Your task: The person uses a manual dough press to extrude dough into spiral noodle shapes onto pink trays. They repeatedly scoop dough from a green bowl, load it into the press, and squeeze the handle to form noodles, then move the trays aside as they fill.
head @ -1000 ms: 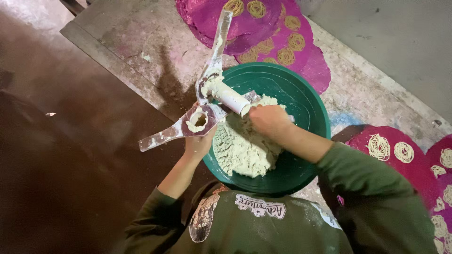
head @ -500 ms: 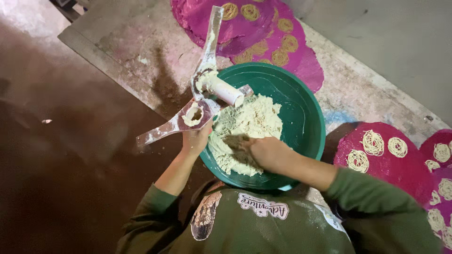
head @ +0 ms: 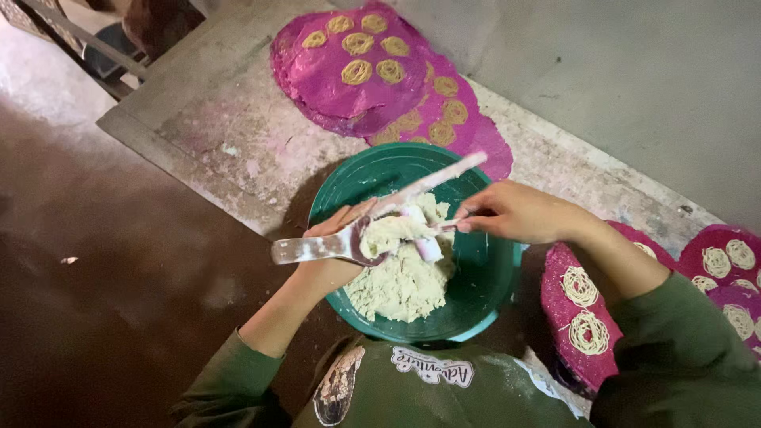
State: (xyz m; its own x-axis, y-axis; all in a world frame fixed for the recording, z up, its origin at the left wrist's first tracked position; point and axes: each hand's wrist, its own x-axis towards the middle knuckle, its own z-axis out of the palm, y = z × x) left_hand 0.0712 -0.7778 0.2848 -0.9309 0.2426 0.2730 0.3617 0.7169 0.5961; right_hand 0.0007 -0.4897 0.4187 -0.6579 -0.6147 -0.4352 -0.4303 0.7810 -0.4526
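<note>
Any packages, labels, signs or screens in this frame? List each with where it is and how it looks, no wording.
Printed patch: on the chest of the person's green shirt, bottom centre; a curved white band with dark lettering.
Printed picture: on the same shirt, left of the band; an oval shape in pale and brown tones, details too blurred to tell.
No packages, signs or screens show.

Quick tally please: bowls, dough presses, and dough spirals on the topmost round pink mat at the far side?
Green bowl: 1
Metal dough press: 1
Spirals on that pink mat: 5
Total: 7
</note>
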